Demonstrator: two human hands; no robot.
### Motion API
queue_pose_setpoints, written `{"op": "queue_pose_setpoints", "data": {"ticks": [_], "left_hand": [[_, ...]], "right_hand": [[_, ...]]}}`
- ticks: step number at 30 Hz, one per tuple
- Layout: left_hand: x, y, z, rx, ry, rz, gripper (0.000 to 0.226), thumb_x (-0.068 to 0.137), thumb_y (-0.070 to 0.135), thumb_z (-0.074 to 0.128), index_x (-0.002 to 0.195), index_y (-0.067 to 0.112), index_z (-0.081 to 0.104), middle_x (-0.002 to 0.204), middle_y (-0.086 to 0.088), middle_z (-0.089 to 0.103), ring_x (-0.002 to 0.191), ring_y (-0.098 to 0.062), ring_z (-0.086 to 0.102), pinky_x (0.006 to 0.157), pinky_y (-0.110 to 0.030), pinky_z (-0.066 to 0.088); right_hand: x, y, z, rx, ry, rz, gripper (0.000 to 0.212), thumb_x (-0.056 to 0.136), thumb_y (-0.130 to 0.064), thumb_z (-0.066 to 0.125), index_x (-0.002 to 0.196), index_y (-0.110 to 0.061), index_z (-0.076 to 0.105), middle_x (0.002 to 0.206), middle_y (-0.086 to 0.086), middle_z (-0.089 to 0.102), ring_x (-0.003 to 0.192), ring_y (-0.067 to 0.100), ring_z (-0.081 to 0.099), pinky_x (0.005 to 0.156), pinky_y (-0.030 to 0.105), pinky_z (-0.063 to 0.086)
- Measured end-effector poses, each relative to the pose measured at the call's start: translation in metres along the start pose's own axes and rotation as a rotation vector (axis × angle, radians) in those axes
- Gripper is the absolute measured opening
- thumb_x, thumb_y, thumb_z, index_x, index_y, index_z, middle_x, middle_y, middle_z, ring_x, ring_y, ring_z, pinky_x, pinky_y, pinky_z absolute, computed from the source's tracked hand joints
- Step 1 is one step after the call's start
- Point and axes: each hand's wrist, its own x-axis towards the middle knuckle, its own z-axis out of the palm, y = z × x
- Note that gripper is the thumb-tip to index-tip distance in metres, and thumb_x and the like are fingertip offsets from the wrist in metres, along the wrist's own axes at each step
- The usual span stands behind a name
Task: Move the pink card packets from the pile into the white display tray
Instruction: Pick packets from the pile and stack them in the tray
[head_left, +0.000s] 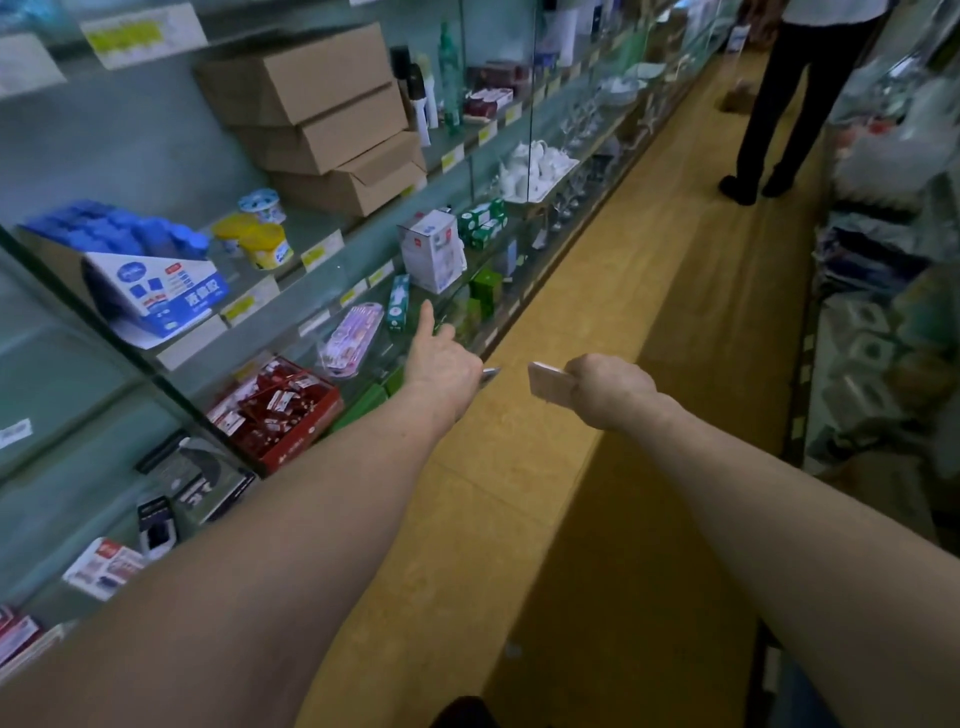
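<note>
My right hand (610, 389) is closed around a pink card packet (548, 383) and holds it over the aisle floor, a little right of the shelves. My left hand (441, 358) reaches toward the lower glass shelf with one finger stretched out. A thin flat packet (489, 373) sticks out from under its palm, seen edge-on. Several pink card packets (345, 338) lie in a pale tray on the glass shelf just left of that hand. Whether this is the white display tray is unclear.
Glass shelves run along the left with a red box of small packets (275, 410), green boxes (485, 291), a white carton (431, 249) and cardboard boxes (311, 104). A person's legs (779, 104) stand far down the yellow-floored aisle (597, 364). Wrapped goods crowd the right side.
</note>
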Motion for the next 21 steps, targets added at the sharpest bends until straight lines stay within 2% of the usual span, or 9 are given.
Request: {"op": "queue_pose_setpoints", "data": {"ticks": [5,9,13,17,21], "left_hand": [[0.033,0.008,-0.010,-0.014,-0.007,-0.028,0.002,0.087,0.019,0.060,0.086,0.021,0.062,0.104,-0.001,0.067,0.123,-0.026,0.043,0.115,-0.058,0.001],[0.070,0.008,-0.021,-0.028,-0.031,-0.067,0.011,0.087,0.016,0.060,0.079,0.020,0.053,0.105,-0.002,0.066,0.124,-0.026,0.042,0.115,-0.057,0.001],[0.119,0.001,-0.031,-0.076,-0.026,-0.101,0.005,0.087,0.020,0.060,0.084,0.022,0.058,0.108,-0.001,0.066,0.126,-0.024,0.041,0.115,-0.056,0.000],[0.179,-0.007,-0.044,-0.107,-0.002,-0.124,0.008,0.089,0.020,0.056,0.086,0.021,0.064,0.110,-0.001,0.066,0.127,-0.025,0.041,0.115,-0.057,-0.001],[0.232,-0.021,-0.060,-0.072,0.005,-0.154,0.010,0.089,0.015,0.056,0.081,0.021,0.058,0.111,-0.005,0.065,0.125,-0.028,0.042,0.114,-0.059,-0.002]], "right_hand": [[0.032,0.015,-0.016,-0.005,-0.010,-0.034,0.032,0.092,-0.014,0.054,0.124,-0.018,0.056,0.102,0.003,0.059,0.090,0.019,0.056,0.072,0.030,0.048],[0.069,0.025,-0.032,-0.013,-0.022,-0.061,0.033,0.093,-0.011,0.052,0.126,-0.017,0.055,0.108,0.006,0.060,0.095,0.021,0.057,0.080,0.032,0.052],[0.120,0.031,-0.056,-0.036,-0.001,-0.085,0.034,0.093,-0.011,0.052,0.125,-0.017,0.056,0.109,0.006,0.061,0.098,0.023,0.060,0.086,0.038,0.053],[0.176,0.036,-0.084,-0.074,0.021,-0.092,0.034,0.091,-0.013,0.053,0.124,-0.018,0.057,0.106,0.006,0.062,0.095,0.023,0.061,0.084,0.039,0.055],[0.229,0.042,-0.110,-0.107,0.048,-0.111,0.030,0.091,-0.013,0.052,0.120,-0.019,0.059,0.101,0.005,0.062,0.091,0.023,0.061,0.080,0.037,0.055]]}}
